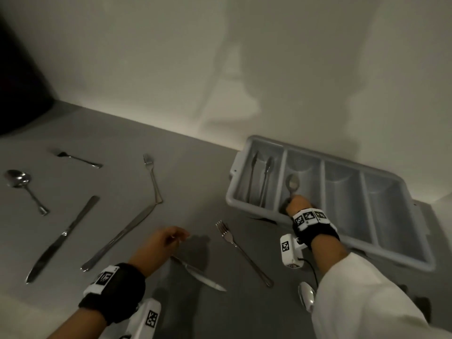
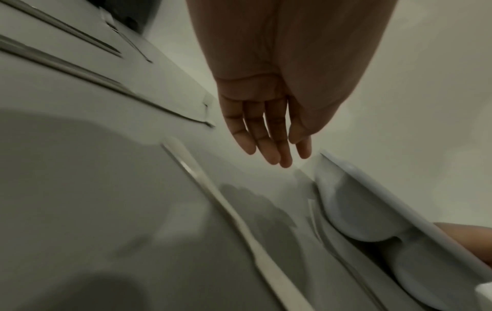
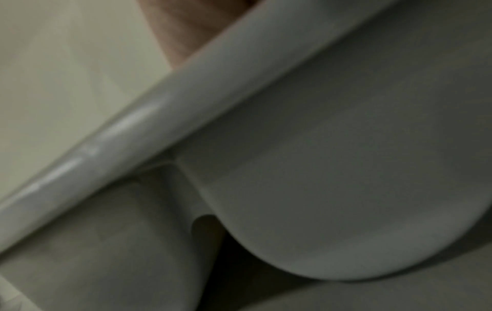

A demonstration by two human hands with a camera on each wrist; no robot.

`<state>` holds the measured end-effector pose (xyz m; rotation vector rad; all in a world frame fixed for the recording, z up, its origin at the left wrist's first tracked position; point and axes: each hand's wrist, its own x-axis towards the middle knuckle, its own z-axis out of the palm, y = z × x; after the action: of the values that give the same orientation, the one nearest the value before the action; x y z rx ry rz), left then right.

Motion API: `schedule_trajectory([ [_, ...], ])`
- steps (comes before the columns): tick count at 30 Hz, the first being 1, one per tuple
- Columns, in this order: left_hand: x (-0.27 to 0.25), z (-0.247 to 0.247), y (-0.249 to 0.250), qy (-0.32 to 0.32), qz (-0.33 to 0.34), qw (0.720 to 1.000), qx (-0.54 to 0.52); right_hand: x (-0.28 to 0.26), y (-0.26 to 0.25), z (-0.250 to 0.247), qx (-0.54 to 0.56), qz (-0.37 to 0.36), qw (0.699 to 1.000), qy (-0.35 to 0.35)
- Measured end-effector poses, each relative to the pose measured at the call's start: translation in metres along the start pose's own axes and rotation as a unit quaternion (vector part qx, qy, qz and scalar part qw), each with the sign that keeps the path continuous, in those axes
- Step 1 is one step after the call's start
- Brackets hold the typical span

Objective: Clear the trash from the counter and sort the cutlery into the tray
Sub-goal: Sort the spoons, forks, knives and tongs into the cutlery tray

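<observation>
The grey cutlery tray (image 1: 381, 243) stands at the right of the counter, with two utensils (image 1: 259, 182) in its leftmost compartment. My right hand (image 1: 292, 200) reaches over the near rim into the second compartment and pinches the handle of a spoon (image 1: 292, 183), whose bowl points toward the wall. My left hand (image 1: 181, 237) hovers over the counter with nothing in it, above the handle end of a knife (image 1: 198, 274). In the left wrist view the left hand (image 2: 279, 160) has straight fingers over that knife (image 2: 226, 210). The right wrist view is blurred and shows only the tray rim (image 3: 159, 117).
Loose cutlery lies across the grey counter: a fork (image 1: 78, 159), a spoon (image 1: 24, 189), two knives (image 1: 62, 238) (image 1: 119, 236), a fork (image 1: 152, 178), a fork (image 1: 242, 250), and a spoon (image 1: 307, 296) beside my right sleeve. A wall backs the counter.
</observation>
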<state>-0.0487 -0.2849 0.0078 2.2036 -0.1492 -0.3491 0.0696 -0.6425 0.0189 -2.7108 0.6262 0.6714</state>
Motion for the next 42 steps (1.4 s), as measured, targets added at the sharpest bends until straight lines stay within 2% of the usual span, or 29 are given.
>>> schedule_trajectory([
  [2,-0.007,-0.005,-0.014,0.009,-0.008,1.0,0.01,-0.008,-0.001,0.0,0.035,-0.005,0.999,0.033],
  [4,-0.014,-0.01,-0.023,0.009,-0.01,0.999,0.033,-0.024,-0.001,0.003,0.092,-0.032,0.987,0.125],
  [7,-0.022,-0.014,-0.029,-0.018,0.002,0.997,0.074,-0.069,-0.006,0.016,0.141,-0.108,0.937,0.3],
  [9,-0.024,-0.016,-0.033,-0.053,0.005,0.993,0.107,-0.103,-0.014,0.033,0.148,-0.182,0.907,0.351],
  [11,-0.024,-0.018,-0.038,-0.074,0.031,0.987,0.142,-0.131,-0.021,0.059,0.148,-0.247,0.901,0.324],
  [13,-0.023,-0.02,-0.039,-0.079,0.06,0.98,0.172,-0.145,-0.024,0.089,0.14,-0.273,0.914,0.267],
  [15,-0.02,-0.017,-0.039,-0.098,0.092,0.971,0.199,-0.149,-0.023,0.117,0.128,-0.248,0.94,0.198],
  [18,-0.016,-0.014,-0.037,-0.132,0.101,0.963,0.214,-0.153,-0.023,0.146,0.081,-0.153,0.979,0.103],
  [22,-0.005,-0.012,-0.037,-0.15,0.098,0.95,0.257,-0.162,-0.029,0.15,0.091,-0.072,0.988,0.099],
  [26,0.0,-0.009,-0.035,-0.201,0.086,0.908,0.357,-0.172,-0.033,0.146,0.063,-0.044,0.995,0.069],
  [29,0.001,-0.007,-0.04,-0.217,0.086,0.88,0.414,-0.187,-0.029,0.137,0.155,-0.017,0.985,0.079],
  [30,0.003,-0.006,-0.045,-0.202,0.097,0.875,0.428,-0.192,-0.026,0.133,0.193,-0.015,0.976,0.095],
  [32,0.004,-0.006,-0.051,-0.242,0.074,0.851,0.461,-0.2,-0.02,0.126,0.247,-0.023,0.959,0.14],
  [34,0.007,-0.004,-0.055,-0.248,0.062,0.845,0.47,-0.208,-0.012,0.118,0.289,-0.024,0.937,0.192],
  [37,0.008,0.003,-0.051,-0.212,0.122,0.852,0.463,-0.214,0.009,0.104,0.319,-0.017,0.915,0.247],
  [40,0.002,0.003,-0.04,-0.221,0.112,0.856,0.453,-0.216,0.033,0.092,0.348,-0.011,0.89,0.294],
  [41,0.001,0.006,-0.041,-0.199,0.109,0.858,0.461,-0.216,0.042,0.089,0.356,-0.008,0.883,0.306],
  [42,-0.001,0.006,-0.037,-0.202,0.095,0.868,0.443,-0.215,0.051,0.085,0.365,-0.003,0.876,0.315],
])
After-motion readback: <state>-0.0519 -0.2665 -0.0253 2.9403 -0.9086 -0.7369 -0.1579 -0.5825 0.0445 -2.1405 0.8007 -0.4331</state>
